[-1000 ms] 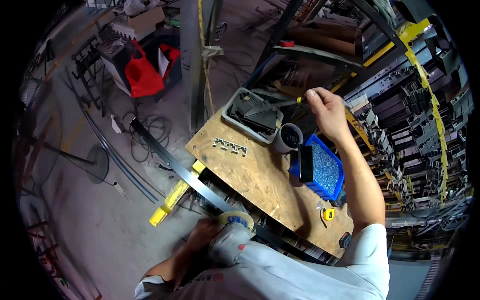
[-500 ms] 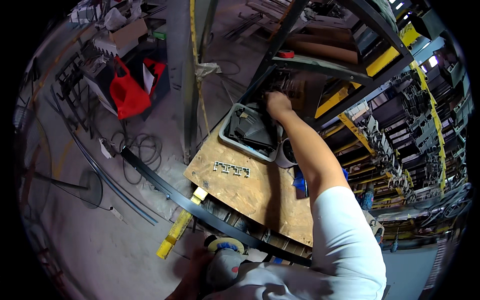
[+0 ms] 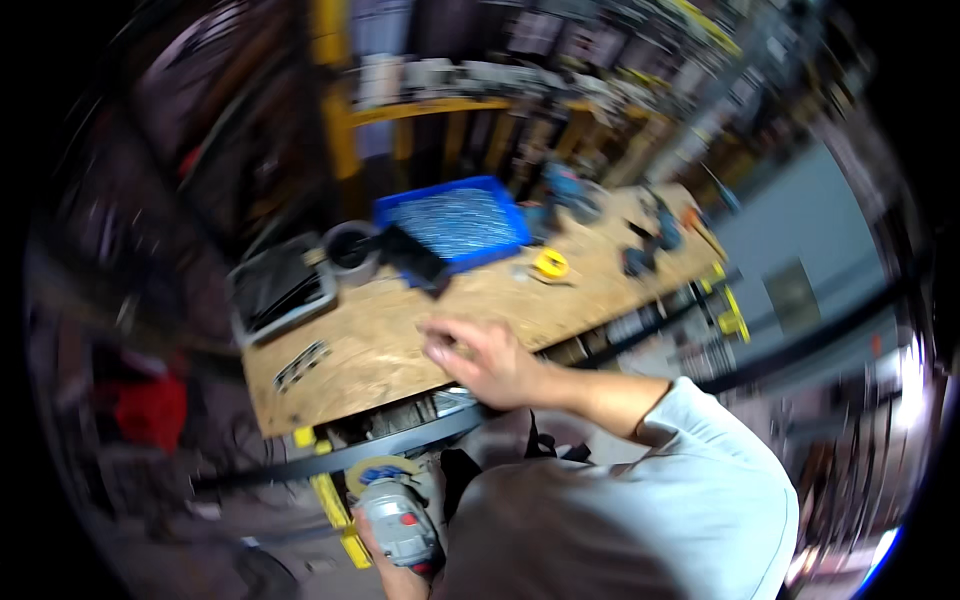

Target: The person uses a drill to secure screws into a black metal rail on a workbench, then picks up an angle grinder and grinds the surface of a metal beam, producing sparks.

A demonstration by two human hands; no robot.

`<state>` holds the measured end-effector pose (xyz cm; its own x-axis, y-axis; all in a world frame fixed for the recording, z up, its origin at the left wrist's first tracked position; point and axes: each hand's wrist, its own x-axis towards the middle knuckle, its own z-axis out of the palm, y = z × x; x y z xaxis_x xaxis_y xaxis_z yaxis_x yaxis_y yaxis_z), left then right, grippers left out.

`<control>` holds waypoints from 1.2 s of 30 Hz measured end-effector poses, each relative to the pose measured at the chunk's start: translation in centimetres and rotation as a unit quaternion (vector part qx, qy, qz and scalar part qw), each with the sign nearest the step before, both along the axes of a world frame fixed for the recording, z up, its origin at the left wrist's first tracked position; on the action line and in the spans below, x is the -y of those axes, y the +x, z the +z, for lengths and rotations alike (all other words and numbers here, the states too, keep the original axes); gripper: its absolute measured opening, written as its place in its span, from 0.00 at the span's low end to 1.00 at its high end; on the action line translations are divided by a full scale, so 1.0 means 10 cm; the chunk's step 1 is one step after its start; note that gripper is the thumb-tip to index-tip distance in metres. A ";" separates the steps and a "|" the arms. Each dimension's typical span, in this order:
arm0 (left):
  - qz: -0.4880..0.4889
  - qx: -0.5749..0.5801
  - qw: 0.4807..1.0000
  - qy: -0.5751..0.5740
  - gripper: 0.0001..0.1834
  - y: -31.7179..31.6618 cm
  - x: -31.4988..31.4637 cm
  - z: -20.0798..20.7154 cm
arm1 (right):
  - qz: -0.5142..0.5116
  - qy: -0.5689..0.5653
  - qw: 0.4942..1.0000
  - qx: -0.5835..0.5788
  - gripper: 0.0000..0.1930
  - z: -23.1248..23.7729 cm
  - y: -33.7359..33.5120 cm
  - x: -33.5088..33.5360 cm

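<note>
My left hand (image 3: 372, 548) grips a grey angle grinder (image 3: 398, 522) with a red button, low in front of my body. A yellowish disc with a blue centre (image 3: 380, 473) sits at its far end. Over the front part of the wooden tabletop (image 3: 400, 350) is my right hand (image 3: 485, 358), thumb and forefinger curled together in a pinch. Whatever is between those fingertips is too small and blurred to name. Just beyond the grinder, a long dark metal profile (image 3: 345, 455) runs along the table's front edge. A short cut piece of slotted profile (image 3: 300, 366) lies at the table's left end.
A grey bin of dark parts (image 3: 238, 318) and a round tub (image 3: 352, 250) stand at the back left. Behind is a blue tray (image 3: 515, 222) full of shiny pieces. A yellow tape roll (image 3: 550, 264) and blue power tools (image 3: 660, 235) lie rightward. Racks rise behind.
My view has swung to the right. My right hand has come back from beyond the grey bin to over the front of the tabletop. The grinder, still in my left hand, now shows more fully.
</note>
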<state>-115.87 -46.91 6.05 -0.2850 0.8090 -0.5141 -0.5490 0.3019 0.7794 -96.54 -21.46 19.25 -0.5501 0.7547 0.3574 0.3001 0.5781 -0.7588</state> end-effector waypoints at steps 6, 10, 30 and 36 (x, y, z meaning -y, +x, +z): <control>-0.225 -0.028 0.955 0.193 0.32 0.69 -1.09 0.53 | -0.080 -0.453 0.871 -0.175 0.17 -0.71 1.86 1.58; -0.346 0.042 0.876 0.334 0.34 1.65 -1.66 0.98 | -0.013 -0.262 0.965 -0.025 0.34 -0.20 2.51 1.95; -0.676 -0.200 0.669 0.236 0.17 6.62 -1.07 0.48 | -0.277 -0.284 0.820 -0.413 0.23 -0.53 6.40 3.34; -0.572 -0.320 0.673 0.342 0.07 6.73 -1.95 -0.10 | -0.336 -0.361 0.791 -0.362 0.18 -0.57 7.16 2.96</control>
